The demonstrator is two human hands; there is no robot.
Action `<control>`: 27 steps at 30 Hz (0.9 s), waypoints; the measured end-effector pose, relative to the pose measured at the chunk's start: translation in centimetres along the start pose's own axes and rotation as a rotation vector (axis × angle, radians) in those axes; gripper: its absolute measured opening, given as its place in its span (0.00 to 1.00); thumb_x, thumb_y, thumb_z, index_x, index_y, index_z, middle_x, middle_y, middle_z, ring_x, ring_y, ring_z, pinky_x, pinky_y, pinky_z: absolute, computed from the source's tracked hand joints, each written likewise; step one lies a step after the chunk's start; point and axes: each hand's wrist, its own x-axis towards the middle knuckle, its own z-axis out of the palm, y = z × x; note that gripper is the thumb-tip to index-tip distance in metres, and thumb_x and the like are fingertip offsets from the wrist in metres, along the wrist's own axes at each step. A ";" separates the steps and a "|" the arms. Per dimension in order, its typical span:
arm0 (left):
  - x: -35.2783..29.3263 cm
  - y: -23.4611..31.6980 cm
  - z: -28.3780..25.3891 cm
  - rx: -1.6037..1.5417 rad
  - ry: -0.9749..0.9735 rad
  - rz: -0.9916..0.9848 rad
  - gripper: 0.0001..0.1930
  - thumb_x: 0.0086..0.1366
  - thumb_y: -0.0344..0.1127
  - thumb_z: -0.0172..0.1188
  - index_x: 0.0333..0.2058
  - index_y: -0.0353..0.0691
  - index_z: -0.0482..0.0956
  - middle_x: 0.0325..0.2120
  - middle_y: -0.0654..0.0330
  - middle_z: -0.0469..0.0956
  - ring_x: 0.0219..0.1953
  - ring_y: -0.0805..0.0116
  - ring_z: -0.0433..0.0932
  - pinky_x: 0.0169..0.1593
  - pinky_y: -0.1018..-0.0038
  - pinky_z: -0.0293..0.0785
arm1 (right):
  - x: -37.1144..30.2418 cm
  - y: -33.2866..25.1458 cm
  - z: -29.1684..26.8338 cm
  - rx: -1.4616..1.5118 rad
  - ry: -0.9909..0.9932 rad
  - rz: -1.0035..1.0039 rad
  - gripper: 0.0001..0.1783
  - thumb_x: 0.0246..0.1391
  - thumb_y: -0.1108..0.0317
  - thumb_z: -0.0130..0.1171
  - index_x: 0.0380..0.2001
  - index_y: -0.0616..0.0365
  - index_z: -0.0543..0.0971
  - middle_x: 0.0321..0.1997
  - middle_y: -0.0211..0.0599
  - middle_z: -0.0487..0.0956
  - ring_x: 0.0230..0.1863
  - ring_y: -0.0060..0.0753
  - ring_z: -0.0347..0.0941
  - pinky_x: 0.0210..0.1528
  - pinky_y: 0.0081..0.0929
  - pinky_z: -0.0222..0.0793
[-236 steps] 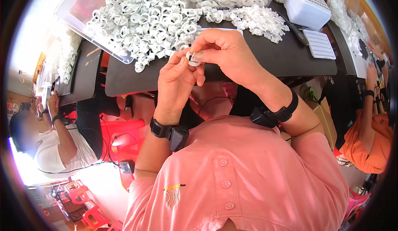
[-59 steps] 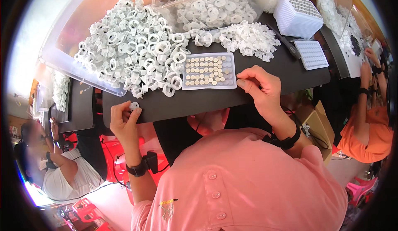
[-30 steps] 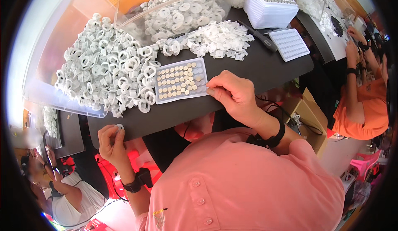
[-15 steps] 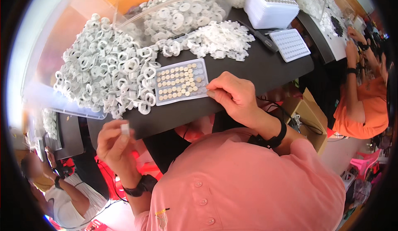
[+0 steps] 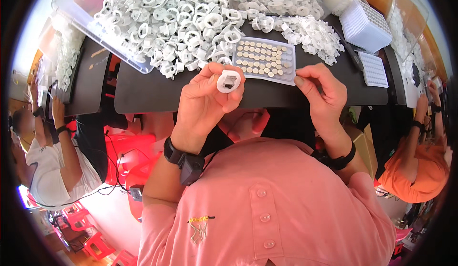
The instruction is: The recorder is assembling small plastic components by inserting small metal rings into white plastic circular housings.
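Note:
My left hand [image 5: 204, 96] pinches a round white plastic part [image 5: 222, 83] between thumb and fingers, raised over the table's front edge. Its face is tilted up, with a squarish opening and a dark spot in it. To its right, my right hand [image 5: 326, 93] has thumb and forefinger closed together at the right edge of a pale plastic tray [image 5: 286, 80]; whatever sits between the fingertips is too small to make out. Rows of small cream discs [image 5: 259, 57] fill much of the tray, and some pockets on its right side show no cream disc.
A large heap of white ring-shaped parts [image 5: 183, 25] spills from a clear bin [image 5: 138, 64]. Small white pieces [image 5: 312, 37] lie beyond the tray. On the right are a stack of trays [image 5: 365, 27], a single tray [image 5: 373, 70] and a dark tool [image 5: 350, 51]. Co-workers sit at both sides.
My left hand has moved right and up with the white part, now turned face up near the tray. My right hand stays by the tray's right edge. The whole view has shifted.

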 end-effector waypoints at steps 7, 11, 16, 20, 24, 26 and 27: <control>0.0 -0.2 -0.1 -0.022 0.031 0.008 0.11 0.70 0.35 0.56 0.44 0.33 0.76 0.41 0.45 0.78 0.35 0.59 0.80 0.30 0.74 0.73 | 3.2 -4.4 5.3 -0.086 -0.044 -0.438 0.14 0.46 0.78 0.66 0.38 0.58 0.79 0.29 0.37 0.77 0.27 0.38 0.75 0.27 0.29 0.70; -0.4 -0.1 0.5 -0.036 0.003 -0.036 0.10 0.70 0.33 0.53 0.43 0.32 0.76 0.36 0.49 0.80 0.31 0.62 0.80 0.25 0.74 0.71 | 3.3 -3.9 6.1 -0.080 -0.028 -0.458 0.11 0.49 0.77 0.63 0.38 0.57 0.79 0.30 0.36 0.76 0.26 0.39 0.75 0.26 0.31 0.69; -0.6 0.1 0.7 -0.025 -0.011 -0.118 0.10 0.70 0.33 0.53 0.43 0.32 0.76 0.33 0.52 0.79 0.28 0.63 0.78 0.23 0.74 0.69 | 4.3 -5.3 4.9 -0.054 -0.302 -0.370 0.09 0.55 0.76 0.62 0.41 0.62 0.78 0.36 0.37 0.78 0.33 0.29 0.77 0.34 0.21 0.73; -0.9 0.2 1.7 0.035 0.103 -0.119 0.11 0.70 0.33 0.53 0.44 0.32 0.77 0.35 0.51 0.80 0.29 0.63 0.79 0.23 0.74 0.70 | 3.4 -5.1 5.3 0.217 -0.343 -0.109 0.06 0.55 0.81 0.58 0.35 0.61 0.76 0.30 0.33 0.76 0.27 0.25 0.77 0.29 0.22 0.71; -1.5 0.3 2.1 0.114 0.106 -0.034 0.11 0.69 0.31 0.55 0.46 0.31 0.77 0.38 0.50 0.80 0.32 0.61 0.81 0.27 0.72 0.74 | 3.0 -5.5 5.6 0.514 -0.337 0.192 0.03 0.58 0.80 0.57 0.35 0.63 0.74 0.29 0.31 0.77 0.29 0.19 0.76 0.30 0.19 0.71; -1.8 0.2 1.9 0.190 0.065 0.009 0.13 0.66 0.27 0.59 0.48 0.30 0.76 0.39 0.49 0.80 0.35 0.58 0.82 0.31 0.71 0.79 | 3.0 -6.0 5.7 0.581 -0.321 0.315 0.02 0.60 0.79 0.56 0.34 0.63 0.73 0.29 0.31 0.77 0.29 0.18 0.75 0.30 0.19 0.71; -1.8 0.2 1.8 0.189 0.065 0.006 0.13 0.66 0.27 0.59 0.48 0.30 0.76 0.39 0.49 0.80 0.35 0.58 0.82 0.31 0.71 0.79 | 3.0 -6.1 5.8 0.580 -0.318 0.316 0.02 0.60 0.79 0.56 0.34 0.63 0.73 0.29 0.31 0.77 0.29 0.18 0.75 0.30 0.19 0.71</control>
